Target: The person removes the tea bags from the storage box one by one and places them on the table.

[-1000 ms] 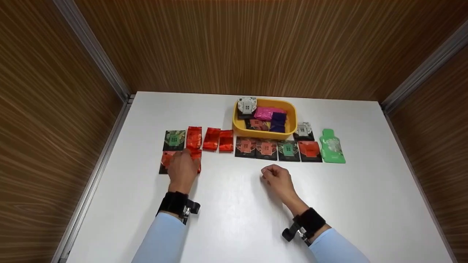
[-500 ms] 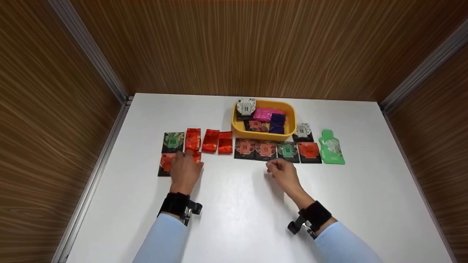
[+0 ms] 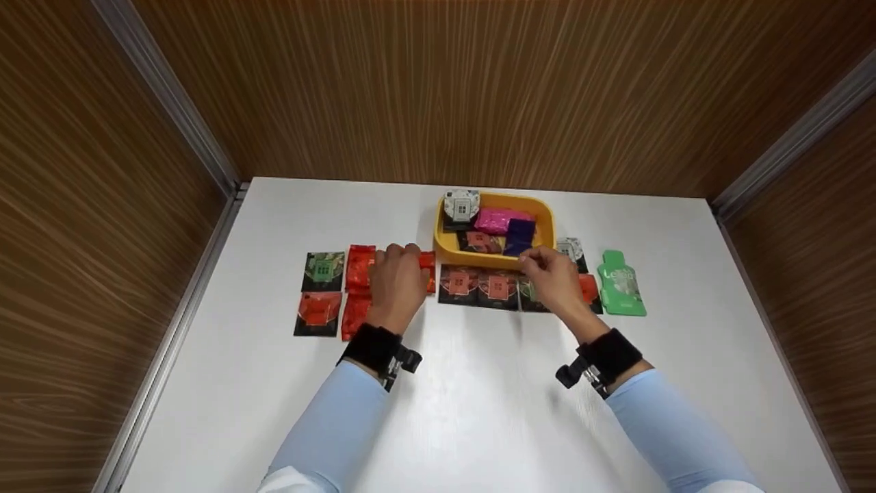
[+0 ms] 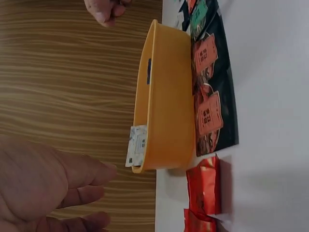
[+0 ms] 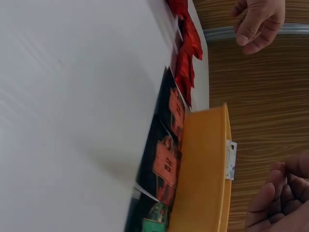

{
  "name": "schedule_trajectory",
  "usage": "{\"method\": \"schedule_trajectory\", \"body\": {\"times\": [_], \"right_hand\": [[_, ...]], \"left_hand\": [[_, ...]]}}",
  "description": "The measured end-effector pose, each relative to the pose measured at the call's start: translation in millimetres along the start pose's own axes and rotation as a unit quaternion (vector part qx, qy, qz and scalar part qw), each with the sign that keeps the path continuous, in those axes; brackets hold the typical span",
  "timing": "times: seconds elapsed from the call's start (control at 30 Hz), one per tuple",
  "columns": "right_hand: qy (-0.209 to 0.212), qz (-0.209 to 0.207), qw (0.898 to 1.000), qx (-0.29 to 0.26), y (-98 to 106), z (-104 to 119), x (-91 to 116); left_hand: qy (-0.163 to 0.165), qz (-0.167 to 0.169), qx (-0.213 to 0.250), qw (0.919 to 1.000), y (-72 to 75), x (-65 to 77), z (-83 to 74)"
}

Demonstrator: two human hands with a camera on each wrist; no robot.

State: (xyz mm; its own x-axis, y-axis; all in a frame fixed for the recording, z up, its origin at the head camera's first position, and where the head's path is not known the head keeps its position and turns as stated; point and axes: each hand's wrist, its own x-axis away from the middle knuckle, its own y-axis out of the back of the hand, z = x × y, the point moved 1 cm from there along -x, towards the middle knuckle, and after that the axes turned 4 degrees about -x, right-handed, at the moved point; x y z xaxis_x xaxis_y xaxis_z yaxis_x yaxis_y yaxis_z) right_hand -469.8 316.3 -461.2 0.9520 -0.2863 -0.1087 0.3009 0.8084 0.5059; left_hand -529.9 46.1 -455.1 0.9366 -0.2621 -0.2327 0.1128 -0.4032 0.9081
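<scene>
My left hand [image 3: 398, 284] hovers over the red foil packets [image 3: 360, 269], hiding part of them. In the left wrist view its fingers [image 4: 91, 171] are extended, with nothing between them. My right hand [image 3: 554, 277] is at the front right corner of the yellow tub [image 3: 479, 259], above the row of flat dark sachets [image 3: 498, 287]. Its fingers [image 5: 263, 198] curve loosely and hold nothing in the right wrist view. Inside the tub are a pink packet [image 3: 501, 220], a navy packet [image 3: 519, 237], a white-patterned sachet [image 3: 462, 209] and a dark sachet with a pink label [image 3: 479, 242].
Left on the white table [image 3: 472, 397] lie a green-labelled sachet [image 3: 323, 271] and a red-labelled sachet [image 3: 318, 313]. A green bottle-shaped pouch [image 3: 621, 284] is at the right end of the row. Wood-grain panels [image 3: 438, 89] enclose the back and sides.
The left hand has left the lower red packet and moved right and away from me. My right hand has moved forward and slightly right, up to the tub's edge.
</scene>
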Motion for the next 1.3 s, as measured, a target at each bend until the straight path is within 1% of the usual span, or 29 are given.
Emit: {"method": "schedule_trajectory", "body": {"times": [0.13, 0.23, 0.33, 0.47, 0.63, 0.73, 0.8, 0.83, 1.0, 1.13, 1.23, 1.3], "right_hand": [[-0.003, 0.007, 1.0, 0.024, 6, 6, -20], [-0.008, 0.021, 0.999, 0.048, 6, 8, -35], [-0.019, 0.027, 0.996, 0.089, 4, 8, -49], [-0.039, 0.038, 0.986, 0.157, -1, 6, -67], [-0.046, 0.05, 0.969, 0.237, -12, 4, -84], [-0.046, 0.057, 0.959, 0.273, -20, 1, -89], [-0.054, 0.069, 0.952, 0.294, -25, -1, -92], [-0.06, 0.077, 0.948, 0.303, -28, -2, -93], [-0.107, 0.109, 0.937, 0.316, -37, -6, -97], [-0.133, 0.11, 0.934, 0.312, -40, -8, -102], [-0.142, 0.103, 0.938, 0.3, -41, -10, -104], [-0.142, 0.099, 0.944, 0.28, -41, -12, -105]], "left_hand": [[-0.018, -0.004, -0.009, 0.9998, -7.7, -15.8, -19.6], [-0.028, 0.012, -0.008, 0.9995, -15.9, -26.3, -32.8], [-0.042, 0.032, -0.013, 0.9985, -24.4, -34.7, -44.3], [-0.071, 0.046, -0.029, 0.996, -38.0, -44.3, -57.7], [-0.104, 0.055, -0.046, 0.9919, -56.4, -51.8, -71.3], [-0.111, 0.065, -0.05, 0.9905, -65.1, -52.4, -74.7], [-0.113, 0.071, -0.049, 0.9899, -69.2, -52.7, -75.0], [-0.114, 0.074, -0.05, 0.9895, -71.2, -53.1, -74.9], [-0.13, 0.077, -0.06, 0.9867, -78.1, -55.1, -74.3], [-0.143, 0.075, -0.078, 0.9838, -80.6, -57.6, -73.8], [-0.147, 0.075, -0.085, 0.9827, -81.1, -60.2, -73.2], [-0.146, 0.081, -0.081, 0.9825, -80.8, -62.1, -72.5]]}}
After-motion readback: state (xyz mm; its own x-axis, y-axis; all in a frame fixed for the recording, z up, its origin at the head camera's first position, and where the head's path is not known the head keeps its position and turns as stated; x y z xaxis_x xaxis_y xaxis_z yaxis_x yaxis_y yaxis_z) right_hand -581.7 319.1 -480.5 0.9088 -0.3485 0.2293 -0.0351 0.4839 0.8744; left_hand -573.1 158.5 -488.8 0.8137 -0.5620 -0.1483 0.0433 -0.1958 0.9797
